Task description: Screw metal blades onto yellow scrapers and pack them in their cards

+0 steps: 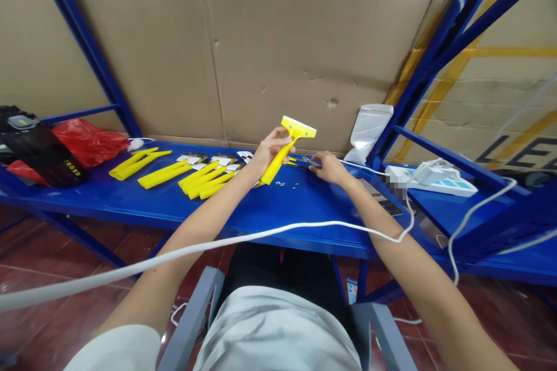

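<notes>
The left grip (270, 152) is closed around a yellow scraper (274, 167), held above the blue counter (248, 214) near its far edge, its long axis slanting up toward the right. The right grip (327, 168) lies to the scraper's right, apart from it, near the same edge, pinching a thin tool (311, 162) too small to identify.

Yellow scraper (277, 163) tilted head-up, edge seemingly white.
</notes>
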`<state>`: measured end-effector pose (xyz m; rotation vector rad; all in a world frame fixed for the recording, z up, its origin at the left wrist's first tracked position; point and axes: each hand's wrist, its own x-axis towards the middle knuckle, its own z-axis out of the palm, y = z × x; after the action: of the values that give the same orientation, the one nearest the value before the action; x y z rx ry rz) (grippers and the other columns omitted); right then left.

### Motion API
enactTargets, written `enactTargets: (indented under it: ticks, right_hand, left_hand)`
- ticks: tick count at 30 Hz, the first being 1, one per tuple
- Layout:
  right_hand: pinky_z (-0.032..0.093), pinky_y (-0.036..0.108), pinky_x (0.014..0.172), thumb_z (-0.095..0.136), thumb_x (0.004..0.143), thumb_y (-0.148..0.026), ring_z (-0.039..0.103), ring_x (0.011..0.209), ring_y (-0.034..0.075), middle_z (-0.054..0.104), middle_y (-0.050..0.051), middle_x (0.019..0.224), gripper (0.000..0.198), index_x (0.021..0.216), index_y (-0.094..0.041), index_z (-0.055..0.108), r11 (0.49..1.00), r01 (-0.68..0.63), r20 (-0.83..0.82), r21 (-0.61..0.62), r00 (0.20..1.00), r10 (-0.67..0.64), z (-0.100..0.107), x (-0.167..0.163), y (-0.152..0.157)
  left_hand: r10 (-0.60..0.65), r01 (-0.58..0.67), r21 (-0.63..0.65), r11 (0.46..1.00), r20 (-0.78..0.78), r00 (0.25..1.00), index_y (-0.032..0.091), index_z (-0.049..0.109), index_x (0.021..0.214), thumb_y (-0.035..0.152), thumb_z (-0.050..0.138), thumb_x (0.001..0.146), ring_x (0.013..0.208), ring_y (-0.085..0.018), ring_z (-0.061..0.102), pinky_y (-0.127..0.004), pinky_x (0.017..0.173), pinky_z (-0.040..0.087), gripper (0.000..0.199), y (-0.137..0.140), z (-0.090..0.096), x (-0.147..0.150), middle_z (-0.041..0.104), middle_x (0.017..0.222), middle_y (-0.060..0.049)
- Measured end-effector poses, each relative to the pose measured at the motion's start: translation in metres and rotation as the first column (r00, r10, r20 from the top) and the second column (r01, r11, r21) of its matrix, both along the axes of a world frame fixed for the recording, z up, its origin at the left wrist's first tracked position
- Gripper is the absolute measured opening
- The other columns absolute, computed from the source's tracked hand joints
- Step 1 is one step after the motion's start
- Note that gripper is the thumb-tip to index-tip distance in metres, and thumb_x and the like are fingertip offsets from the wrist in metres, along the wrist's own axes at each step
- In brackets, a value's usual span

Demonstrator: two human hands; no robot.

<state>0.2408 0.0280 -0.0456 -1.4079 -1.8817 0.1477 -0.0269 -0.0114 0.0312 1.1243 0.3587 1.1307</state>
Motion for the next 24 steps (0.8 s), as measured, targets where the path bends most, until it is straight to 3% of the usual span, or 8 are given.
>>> enactTargets:
  ticks: [5,12,16,24]
  right_hand:
    - [0.052,0.033,0.076,0.087,0.081,-0.022,0.063,0.071,0.021,0.072,0.001,0.075,0.014,0.078,-0.025,0.074,0.990,0.022,0.196,-0.141,0.981,0.006,-0.007,0.009,0.004]
    - [0.046,0.032,0.071,0.082,0.088,-0.023,0.065,0.073,0.022,0.075,0.003,0.082,0.007,0.085,-0.025,0.076,0.989,0.004,0.254,-0.151,0.967,0.035,-0.002,0.012,0.004]
    - [0.052,0.036,0.081,0.077,0.094,-0.029,0.069,0.083,0.025,0.077,0.008,0.095,0.006,0.094,-0.023,0.076,0.998,-0.017,0.187,-0.055,0.982,0.027,0.003,0.011,0.003]
    - [0.060,0.051,0.102,0.050,0.112,-0.051,0.071,0.108,0.033,0.072,0.017,0.121,0.037,0.133,-0.023,0.062,0.963,0.105,-0.111,0.247,0.991,-0.079,0.015,0.008,0.000]
  left_hand:
    - [-0.025,0.025,0.012,1.000,-0.015,1.000,0.025,0.057,0.112,0.021,0.087,0.068,0.073,-0.013,0.070,-0.022,0.052,0.040,0.053,-0.004,0.002,0.000,0.070,0.103,-0.001]
    - [-0.025,0.025,0.005,1.000,0.017,1.000,0.025,0.060,0.111,0.020,0.090,0.067,0.073,-0.014,0.072,-0.022,0.052,0.041,0.054,0.001,-0.001,0.000,0.072,0.102,-0.001]
    - [0.003,-0.002,-0.013,1.000,0.037,0.999,0.025,0.061,0.112,0.020,0.092,0.065,0.072,-0.015,0.072,-0.022,0.051,0.041,0.056,0.006,-0.003,0.000,0.074,0.102,-0.002]
    - [0.007,-0.007,-0.011,1.000,0.054,0.999,0.025,0.061,0.113,0.021,0.094,0.063,0.072,-0.015,0.072,-0.022,0.052,0.043,0.060,0.006,-0.003,-0.001,0.075,0.104,-0.001]
